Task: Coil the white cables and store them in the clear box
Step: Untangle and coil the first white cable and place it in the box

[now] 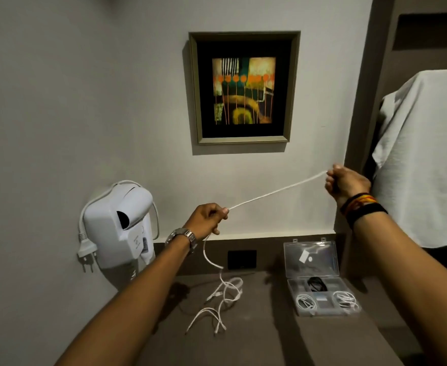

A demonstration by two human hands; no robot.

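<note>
A white cable (275,192) is stretched taut between my two raised hands. My left hand (207,217) pinches it at the lower end, and my right hand (345,184) grips it higher up at the right. Below my left hand the cable hangs down to a loose tangle of white cables (223,299) on the brown counter. The clear box (322,297) sits open on the counter at the right, its lid (310,257) upright. Two coiled white cables and a black cable lie in its compartments.
A white wall-mounted hair dryer (122,223) with a dangling plug (86,253) hangs at the left. A framed picture (243,87) is on the wall above. A black socket plate (241,259) sits behind the counter (256,339). A cloth-covered object (423,159) stands at the right.
</note>
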